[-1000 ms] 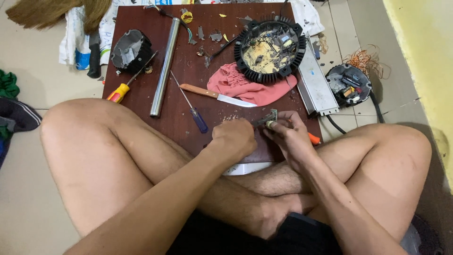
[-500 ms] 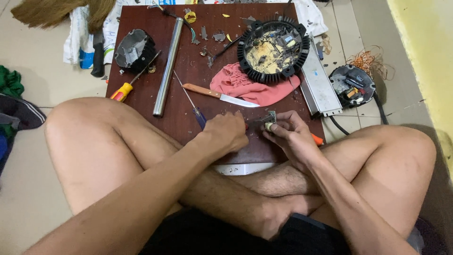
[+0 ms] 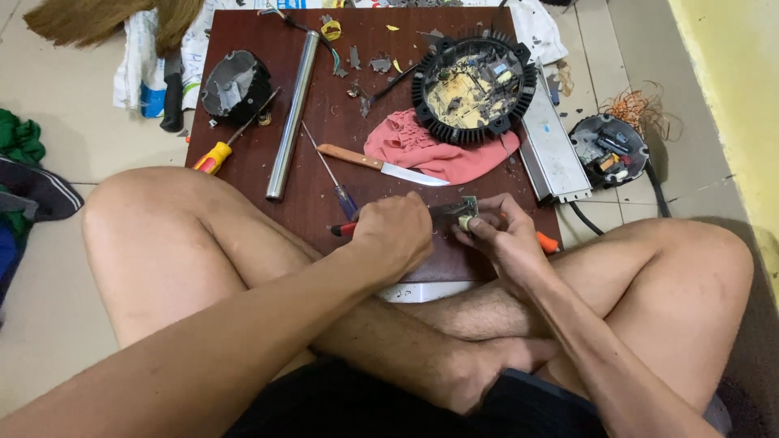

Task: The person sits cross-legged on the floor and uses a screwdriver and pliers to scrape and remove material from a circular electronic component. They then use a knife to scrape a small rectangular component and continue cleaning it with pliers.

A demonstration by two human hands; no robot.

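Observation:
I sit cross-legged at a dark brown wooden board (image 3: pixel 324 203) on the floor. My left hand (image 3: pixel 395 235) is closed around a red-handled tool (image 3: pixel 340 229). The tool's dark metal end reaches toward a small metal part (image 3: pixel 466 216). My right hand (image 3: pixel 505 240) pinches that part at the board's front edge. An orange handle end (image 3: pixel 548 242) pokes out beside my right hand; whether the hand holds it is hidden. The two hands are close together, almost touching.
On the board lie a blue-handled screwdriver (image 3: pixel 339 188), a wooden-handled knife (image 3: pixel 380 165), a pink cloth (image 3: pixel 422 150), a round black finned housing with a circuit board (image 3: pixel 475 88), a metal tube (image 3: pixel 290 118), a yellow-and-red screwdriver (image 3: pixel 217 152) and a small black housing (image 3: pixel 234 85). A silver box (image 3: pixel 553 150) and a wired round part (image 3: pixel 608 150) lie to the right.
Both hands stay at the board's front edge on the same small part, with only slight shifts. The view has tilted a little.

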